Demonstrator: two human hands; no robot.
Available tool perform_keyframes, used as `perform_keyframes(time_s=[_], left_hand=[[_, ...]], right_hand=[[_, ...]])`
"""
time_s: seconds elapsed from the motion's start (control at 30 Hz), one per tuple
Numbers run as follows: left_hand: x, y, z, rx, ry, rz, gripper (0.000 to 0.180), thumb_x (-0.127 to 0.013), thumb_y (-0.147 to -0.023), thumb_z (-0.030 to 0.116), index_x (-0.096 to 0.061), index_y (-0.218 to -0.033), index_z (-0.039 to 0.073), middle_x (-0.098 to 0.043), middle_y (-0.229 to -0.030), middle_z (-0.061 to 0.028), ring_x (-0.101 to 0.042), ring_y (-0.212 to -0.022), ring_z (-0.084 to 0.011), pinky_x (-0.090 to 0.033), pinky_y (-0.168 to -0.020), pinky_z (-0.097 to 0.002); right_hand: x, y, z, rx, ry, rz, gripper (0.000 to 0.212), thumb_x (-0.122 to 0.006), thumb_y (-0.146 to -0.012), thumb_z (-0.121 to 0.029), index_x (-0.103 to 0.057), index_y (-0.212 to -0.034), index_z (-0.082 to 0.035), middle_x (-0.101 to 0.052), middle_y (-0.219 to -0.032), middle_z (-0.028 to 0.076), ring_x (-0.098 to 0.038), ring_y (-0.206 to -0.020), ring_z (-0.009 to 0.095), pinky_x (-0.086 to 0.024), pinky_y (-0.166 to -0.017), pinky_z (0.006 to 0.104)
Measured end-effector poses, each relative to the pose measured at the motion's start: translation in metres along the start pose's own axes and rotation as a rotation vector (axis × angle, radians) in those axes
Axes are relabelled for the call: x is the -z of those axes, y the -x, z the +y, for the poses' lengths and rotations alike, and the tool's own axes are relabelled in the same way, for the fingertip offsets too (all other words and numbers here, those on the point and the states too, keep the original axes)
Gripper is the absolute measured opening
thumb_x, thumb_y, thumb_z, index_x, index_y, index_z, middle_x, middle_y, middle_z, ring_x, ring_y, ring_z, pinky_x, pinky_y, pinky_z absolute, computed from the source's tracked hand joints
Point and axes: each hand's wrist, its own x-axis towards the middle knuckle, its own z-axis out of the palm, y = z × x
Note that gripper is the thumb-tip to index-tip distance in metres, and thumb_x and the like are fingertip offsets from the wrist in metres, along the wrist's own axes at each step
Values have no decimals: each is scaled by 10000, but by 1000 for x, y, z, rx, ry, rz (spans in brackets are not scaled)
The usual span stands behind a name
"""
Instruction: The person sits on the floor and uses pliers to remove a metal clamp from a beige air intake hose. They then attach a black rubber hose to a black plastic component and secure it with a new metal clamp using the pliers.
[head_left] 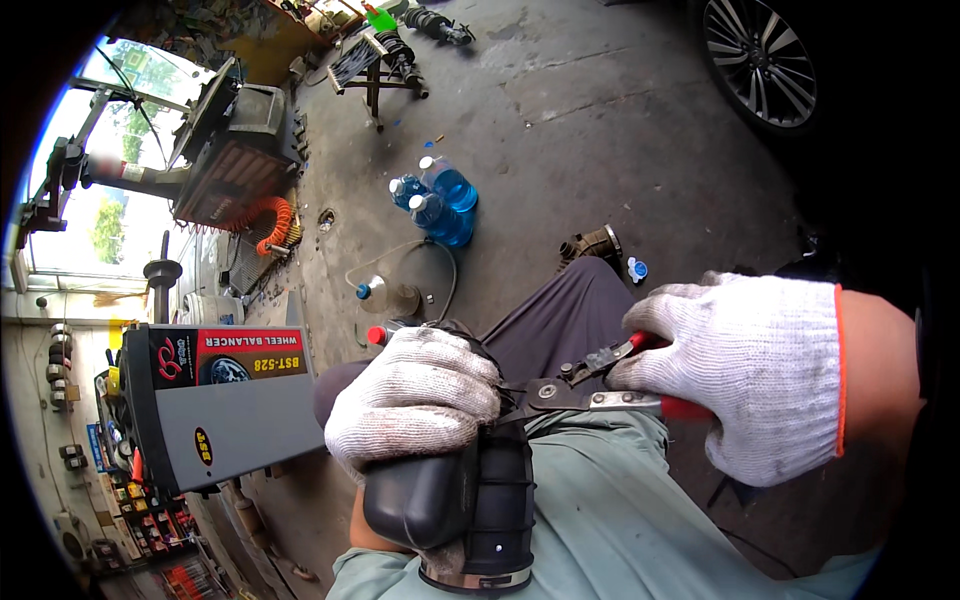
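2 white knit gloves cover the hands we watch, close together over the person's lap. The left hand (415,395) is clenched on the far end of a black part (505,500), which has a ribbed side and a smooth, rounded box-like side. We find that part near us, against the pale green shirt (600,500), with a pale band (500,580) round its near end. On the right, the right hand (745,375) grasps red-handled pliers (548,395), the 2 handles parted; their jaws point left, just beside the left hand, and we cannot tell what the tips touch.

Farther off, we see 3 jugs of blue liquid (445,228) grouped on the floor (560,140), 1 clear bottle (390,297) nearer to us, and a brown ribbed tube (592,246) beside a blue cap (637,268). A grey machine (220,420) stands at the left; a car wheel (762,62) shows at the far right.
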Motion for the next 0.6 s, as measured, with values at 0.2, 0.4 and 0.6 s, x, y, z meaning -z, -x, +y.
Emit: perform_keyframes(time_s=[0.2, 0.4, 0.6], left_hand=[[7, -23, -1, 60, 47, -165, 447, -708, -1056, 373, -673, -1241, -32, -751, -1181, -295, -743, -1105, -495, -551, -983, -629], [3, -39, 5, 131, 54, -220, 531, -634, -1136, 509, -661, -1271, -3, -744, -1223, -276, -734, -1149, -483, -546, -1012, -622], [0, -37, -32, 56, 275, -132, 551, -628, -1106, 522, -684, -1226, -13, -745, -1233, -274, -738, -1144, -467, -568, -979, -593]], right_hand=[[17, 10, 8, 10, -11, 16, 634, -747, -884, -140, -689, -1514, -105, -651, -1412, 175, -677, -1316, 343, -596, -1113, 486], [21, 10, 23, 49, -29, -89, 669, -737, -872, -139, -672, -1536, -95, -664, -1430, 183, -683, -1323, 346, -586, -1124, 473], [46, -4, 8, 81, -55, -172, 704, -728, -861, -138, -655, -1559, -85, -677, -1449, 191, -689, -1329, 349, -576, -1135, 460]])
